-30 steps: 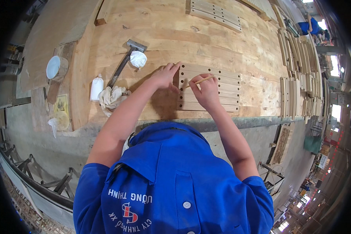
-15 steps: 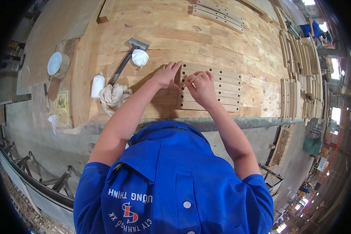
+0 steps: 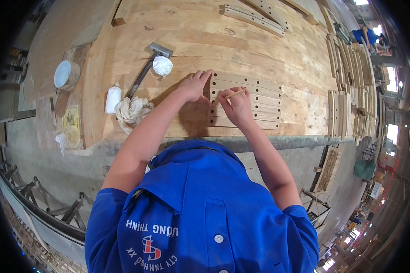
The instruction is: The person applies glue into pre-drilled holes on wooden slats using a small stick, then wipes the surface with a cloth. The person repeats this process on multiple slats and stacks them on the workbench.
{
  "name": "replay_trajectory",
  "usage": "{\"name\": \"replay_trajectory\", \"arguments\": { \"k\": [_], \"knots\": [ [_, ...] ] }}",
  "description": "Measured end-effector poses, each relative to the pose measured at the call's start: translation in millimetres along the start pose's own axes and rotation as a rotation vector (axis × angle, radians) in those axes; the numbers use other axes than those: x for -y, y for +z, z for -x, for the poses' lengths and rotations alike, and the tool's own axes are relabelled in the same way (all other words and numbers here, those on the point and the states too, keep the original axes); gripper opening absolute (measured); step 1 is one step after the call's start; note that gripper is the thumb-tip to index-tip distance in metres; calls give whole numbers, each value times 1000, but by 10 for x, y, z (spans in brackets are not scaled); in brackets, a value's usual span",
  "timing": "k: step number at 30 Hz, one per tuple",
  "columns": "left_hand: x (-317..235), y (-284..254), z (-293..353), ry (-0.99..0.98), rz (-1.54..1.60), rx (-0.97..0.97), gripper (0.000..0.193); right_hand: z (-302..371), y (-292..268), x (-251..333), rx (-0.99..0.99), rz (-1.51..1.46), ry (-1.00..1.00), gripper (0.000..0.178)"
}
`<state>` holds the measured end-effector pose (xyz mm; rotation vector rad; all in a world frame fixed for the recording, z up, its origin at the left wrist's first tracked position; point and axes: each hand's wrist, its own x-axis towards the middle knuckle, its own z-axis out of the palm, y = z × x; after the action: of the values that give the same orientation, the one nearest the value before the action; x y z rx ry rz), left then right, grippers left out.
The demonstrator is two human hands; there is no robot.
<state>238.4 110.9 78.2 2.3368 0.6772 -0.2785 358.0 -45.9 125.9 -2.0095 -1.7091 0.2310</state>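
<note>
Slats (image 3: 246, 101) of pale wood lie side by side under your hands. Your left hand (image 3: 193, 86) presses flat, fingers together; your right hand (image 3: 236, 107) pinches a thin stick (image 3: 235, 94).

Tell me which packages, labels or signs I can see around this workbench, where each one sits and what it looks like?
White squeeze bottle: upright left of the crumpled rag, plain white.
Yellow label: flat on the bench's left edge, yellow sheet with a dark triangle symbol.
White round tub: far left, round, white top.
Shirt print: white lettering and a red emblem on the blue shirt.
</note>
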Motion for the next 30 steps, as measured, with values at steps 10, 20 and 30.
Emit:
{"name": "replay_trajectory", "arguments": {
  "k": [10,20,30],
  "knots": [
    [3,7,-19,-29,3,11,133,33,47,8,-13,-3,22,7],
    [22,22,-27,-10,-4,24,130,1,-75,2,-18,89,-87,6],
    [36,489,680,172,68,-169,108,147,-225,42,-42,-39,-68,9]
  ]
}}
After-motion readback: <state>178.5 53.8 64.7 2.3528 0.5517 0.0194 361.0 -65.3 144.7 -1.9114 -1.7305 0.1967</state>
